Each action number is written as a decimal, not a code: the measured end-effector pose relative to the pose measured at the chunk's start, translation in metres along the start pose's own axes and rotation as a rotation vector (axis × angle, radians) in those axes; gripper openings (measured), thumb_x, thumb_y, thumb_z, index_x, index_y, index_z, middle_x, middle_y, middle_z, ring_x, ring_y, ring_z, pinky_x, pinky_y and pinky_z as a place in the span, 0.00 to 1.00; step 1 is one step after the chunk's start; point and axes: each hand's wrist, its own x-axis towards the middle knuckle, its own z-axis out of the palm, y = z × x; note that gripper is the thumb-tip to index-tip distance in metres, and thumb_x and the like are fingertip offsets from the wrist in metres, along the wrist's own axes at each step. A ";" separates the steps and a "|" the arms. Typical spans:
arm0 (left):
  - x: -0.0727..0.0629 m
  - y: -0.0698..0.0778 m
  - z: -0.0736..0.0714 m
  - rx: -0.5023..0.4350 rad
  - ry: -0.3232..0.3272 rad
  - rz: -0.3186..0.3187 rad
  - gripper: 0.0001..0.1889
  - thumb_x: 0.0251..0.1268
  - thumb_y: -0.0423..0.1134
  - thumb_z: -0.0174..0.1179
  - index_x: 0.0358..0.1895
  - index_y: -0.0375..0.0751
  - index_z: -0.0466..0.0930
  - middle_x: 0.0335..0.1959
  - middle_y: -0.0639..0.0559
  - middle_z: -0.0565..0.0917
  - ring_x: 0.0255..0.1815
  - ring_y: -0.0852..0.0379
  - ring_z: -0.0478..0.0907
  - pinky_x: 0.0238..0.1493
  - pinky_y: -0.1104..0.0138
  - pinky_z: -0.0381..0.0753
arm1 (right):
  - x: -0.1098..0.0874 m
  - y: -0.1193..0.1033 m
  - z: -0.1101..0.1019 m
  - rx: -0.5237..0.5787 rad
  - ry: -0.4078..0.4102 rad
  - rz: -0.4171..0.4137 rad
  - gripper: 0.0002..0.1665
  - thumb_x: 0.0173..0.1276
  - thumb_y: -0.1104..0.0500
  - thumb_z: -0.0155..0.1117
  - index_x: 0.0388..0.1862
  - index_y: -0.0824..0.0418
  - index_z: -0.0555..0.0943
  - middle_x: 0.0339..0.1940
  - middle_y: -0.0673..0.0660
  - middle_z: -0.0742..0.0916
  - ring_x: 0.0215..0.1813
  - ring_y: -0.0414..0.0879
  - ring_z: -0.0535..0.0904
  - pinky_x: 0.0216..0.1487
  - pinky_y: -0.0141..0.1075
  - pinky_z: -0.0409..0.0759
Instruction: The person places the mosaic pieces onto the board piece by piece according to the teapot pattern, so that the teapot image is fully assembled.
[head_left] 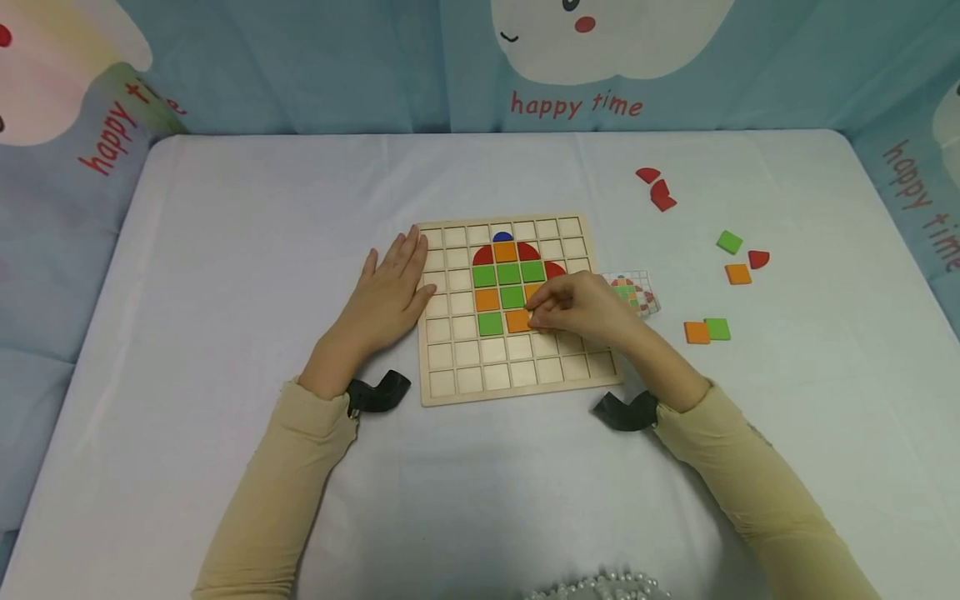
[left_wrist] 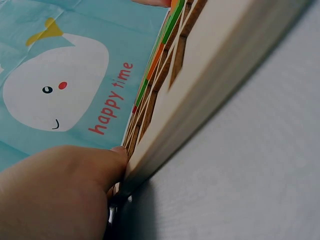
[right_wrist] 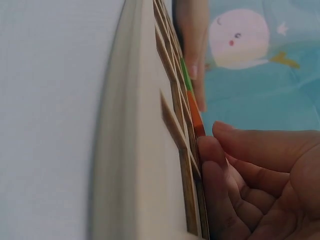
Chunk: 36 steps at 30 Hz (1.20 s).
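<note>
A square wooden grid board (head_left: 442, 382) lies on the table, partly filled with coloured tiles. My left hand (head_left: 386, 300) rests flat along its left edge, fingers extended; its thumb (left_wrist: 112, 162) touches the board's edge in the left wrist view. My right hand (head_left: 581, 308) reaches over the board from the right, with bent fingertips at an orange square tile (head_left: 517, 321) in a lower row. In the right wrist view, the fingertips (right_wrist: 210, 146) meet that tile's near end. Green square tiles (head_left: 507, 273), red quarter-round tiles (head_left: 527, 251) and a blue half-round tile (head_left: 503, 237) sit above.
A pattern card (head_left: 647, 293) lies partly under my right hand. Farther right are loose red pieces (head_left: 659, 190), green squares (head_left: 729, 242) and orange squares (head_left: 697, 332). A string of white beads (head_left: 615, 583) shows at the bottom edge. A printed blue curtain (head_left: 337, 67) hangs behind the table.
</note>
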 end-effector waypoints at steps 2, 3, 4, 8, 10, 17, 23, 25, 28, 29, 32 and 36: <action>0.000 0.000 -0.001 0.000 0.006 0.003 0.34 0.77 0.49 0.36 0.75 0.35 0.35 0.76 0.44 0.35 0.76 0.48 0.32 0.70 0.49 0.29 | 0.000 0.000 0.001 -0.005 -0.002 0.004 0.09 0.59 0.64 0.69 0.39 0.67 0.84 0.29 0.53 0.87 0.31 0.43 0.81 0.39 0.34 0.77; -0.001 0.000 -0.001 -0.001 0.008 0.002 0.34 0.77 0.49 0.36 0.75 0.35 0.35 0.76 0.44 0.35 0.76 0.48 0.32 0.70 0.49 0.29 | 0.001 -0.001 0.001 -0.006 -0.003 0.005 0.09 0.59 0.64 0.69 0.39 0.67 0.84 0.29 0.53 0.87 0.31 0.43 0.82 0.39 0.34 0.77; -0.001 0.000 -0.001 0.000 0.010 0.002 0.34 0.77 0.49 0.36 0.75 0.35 0.35 0.76 0.44 0.35 0.76 0.48 0.32 0.70 0.49 0.29 | 0.001 -0.001 0.001 -0.012 -0.002 0.004 0.09 0.59 0.64 0.69 0.38 0.66 0.85 0.29 0.53 0.87 0.31 0.43 0.81 0.38 0.34 0.77; -0.001 -0.001 -0.002 0.002 0.010 -0.002 0.34 0.77 0.49 0.36 0.75 0.35 0.35 0.76 0.44 0.36 0.76 0.49 0.32 0.71 0.49 0.30 | 0.001 -0.003 0.001 -0.027 -0.005 -0.003 0.08 0.59 0.64 0.70 0.38 0.65 0.85 0.29 0.52 0.86 0.31 0.44 0.79 0.37 0.34 0.76; -0.002 -0.001 -0.002 0.003 0.009 -0.002 0.34 0.77 0.49 0.36 0.75 0.35 0.35 0.76 0.44 0.35 0.76 0.49 0.32 0.71 0.49 0.29 | 0.001 -0.004 0.001 -0.032 -0.009 -0.006 0.08 0.58 0.64 0.70 0.38 0.64 0.85 0.28 0.51 0.86 0.31 0.44 0.78 0.36 0.34 0.75; -0.002 -0.001 -0.003 0.008 0.011 -0.001 0.34 0.77 0.50 0.36 0.75 0.36 0.35 0.76 0.45 0.35 0.76 0.49 0.32 0.71 0.49 0.29 | 0.000 -0.006 0.001 -0.016 -0.015 -0.015 0.08 0.59 0.65 0.69 0.38 0.65 0.85 0.27 0.52 0.85 0.30 0.45 0.77 0.34 0.33 0.74; -0.001 -0.001 -0.002 0.001 0.016 -0.003 0.34 0.76 0.49 0.37 0.75 0.35 0.35 0.76 0.44 0.35 0.76 0.49 0.32 0.70 0.49 0.29 | 0.000 -0.005 -0.001 -0.011 0.005 -0.017 0.08 0.59 0.65 0.69 0.38 0.64 0.85 0.30 0.53 0.86 0.31 0.45 0.78 0.36 0.33 0.75; -0.001 -0.001 -0.001 -0.004 0.016 0.000 0.34 0.77 0.49 0.36 0.75 0.35 0.36 0.76 0.44 0.36 0.76 0.48 0.33 0.70 0.49 0.29 | -0.001 -0.003 -0.003 0.001 0.017 -0.021 0.07 0.60 0.65 0.68 0.38 0.65 0.85 0.32 0.54 0.87 0.33 0.45 0.79 0.37 0.33 0.75; -0.001 -0.001 0.001 -0.007 0.015 0.005 0.34 0.77 0.49 0.36 0.75 0.34 0.36 0.76 0.43 0.36 0.76 0.48 0.33 0.70 0.49 0.29 | -0.005 0.000 -0.010 0.012 0.043 -0.013 0.07 0.61 0.65 0.68 0.38 0.66 0.84 0.33 0.56 0.87 0.34 0.46 0.80 0.38 0.31 0.76; -0.001 0.000 0.001 -0.005 0.014 0.006 0.34 0.77 0.49 0.36 0.75 0.34 0.36 0.76 0.43 0.36 0.76 0.48 0.33 0.70 0.49 0.29 | -0.008 0.001 -0.013 0.014 0.056 -0.007 0.07 0.61 0.64 0.68 0.38 0.66 0.84 0.33 0.56 0.86 0.34 0.47 0.79 0.36 0.31 0.76; -0.001 0.000 0.002 0.003 0.016 0.008 0.34 0.77 0.49 0.36 0.75 0.34 0.36 0.76 0.44 0.36 0.76 0.48 0.33 0.70 0.49 0.29 | -0.017 0.006 -0.026 0.027 0.097 0.020 0.09 0.61 0.63 0.68 0.39 0.67 0.84 0.30 0.58 0.85 0.31 0.49 0.80 0.34 0.31 0.77; -0.001 -0.001 0.002 0.009 0.016 0.010 0.34 0.77 0.49 0.36 0.75 0.34 0.36 0.76 0.44 0.36 0.76 0.48 0.33 0.70 0.49 0.30 | -0.034 0.018 -0.045 0.035 0.171 0.048 0.11 0.62 0.62 0.67 0.41 0.68 0.83 0.29 0.59 0.85 0.30 0.48 0.81 0.33 0.31 0.79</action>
